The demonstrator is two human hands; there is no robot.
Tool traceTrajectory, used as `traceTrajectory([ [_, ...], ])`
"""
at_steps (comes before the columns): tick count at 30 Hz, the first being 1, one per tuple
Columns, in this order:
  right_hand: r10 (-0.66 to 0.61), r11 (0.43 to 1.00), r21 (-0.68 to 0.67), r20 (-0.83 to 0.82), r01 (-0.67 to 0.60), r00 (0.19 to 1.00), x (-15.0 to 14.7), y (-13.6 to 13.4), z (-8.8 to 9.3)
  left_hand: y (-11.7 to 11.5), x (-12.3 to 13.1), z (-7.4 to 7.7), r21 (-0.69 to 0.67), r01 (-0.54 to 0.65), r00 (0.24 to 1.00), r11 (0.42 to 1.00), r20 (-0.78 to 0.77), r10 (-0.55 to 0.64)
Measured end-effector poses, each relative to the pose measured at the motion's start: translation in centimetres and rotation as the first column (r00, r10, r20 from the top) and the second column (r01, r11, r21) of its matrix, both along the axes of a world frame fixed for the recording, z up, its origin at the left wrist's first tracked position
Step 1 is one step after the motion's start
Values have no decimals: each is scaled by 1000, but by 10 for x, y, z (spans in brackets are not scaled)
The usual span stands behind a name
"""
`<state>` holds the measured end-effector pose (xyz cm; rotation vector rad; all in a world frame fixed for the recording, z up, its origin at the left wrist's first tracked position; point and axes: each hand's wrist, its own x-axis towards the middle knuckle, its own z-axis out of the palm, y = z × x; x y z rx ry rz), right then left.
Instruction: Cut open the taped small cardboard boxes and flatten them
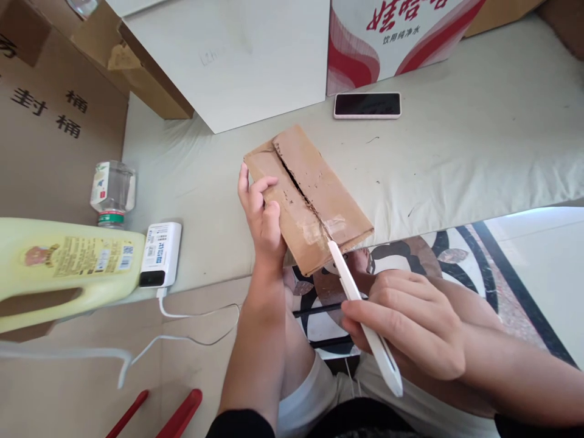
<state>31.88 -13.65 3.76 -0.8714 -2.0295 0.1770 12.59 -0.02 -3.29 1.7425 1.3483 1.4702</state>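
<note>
A small brown cardboard box (319,182) lies on the pale padded surface (456,140), its taped top seam split along most of its length. My left hand (261,213) presses flat on the box's left flap, fingers stretched out. My right hand (406,319) is closed around a white utility knife (360,310). The knife's tip sits at the near end of the seam, on the clear tape.
A phone (367,104) lies face up behind the box. At the left stand a clear bottle (112,191), a yellow jug (59,267) and a white power bank (160,254) with its cable. Larger cartons and a white panel (241,55) line the back. Red handles (173,417) show below.
</note>
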Motion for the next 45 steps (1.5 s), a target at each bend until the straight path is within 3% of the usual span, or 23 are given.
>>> traceTrajectory([
  [5, 73, 996, 54, -158, -65, 985, -7, 5, -12, -1, -1, 1, 14, 17, 1000, 1000, 13, -17],
  [8, 99, 991, 107, -128, -85, 987, -3, 11, -12, -1, -1, 0, 19, 22, 1000, 1000, 11, -22],
  [12, 38, 975, 220, -64, -23, 997, -1, 17, -11, 1, -2, -2, 56, 27, 999, 998, 16, -28],
  [22, 110, 983, 150, -42, -103, 993, -4, 20, -25, 0, -1, -1, 26, 19, 1000, 999, 4, -19],
  [32, 70, 971, 236, -86, -48, 994, -8, 23, -26, 1, -2, -1, 39, 31, 999, 999, -10, -30],
  [37, 38, 971, 237, -38, -28, 999, -8, 23, -29, 2, -3, -1, 46, 32, 999, 998, 1, -32],
  [45, -39, 966, 248, -107, 65, 993, -7, 19, -29, 3, -3, -2, 28, 20, 1000, 999, -19, -19],
])
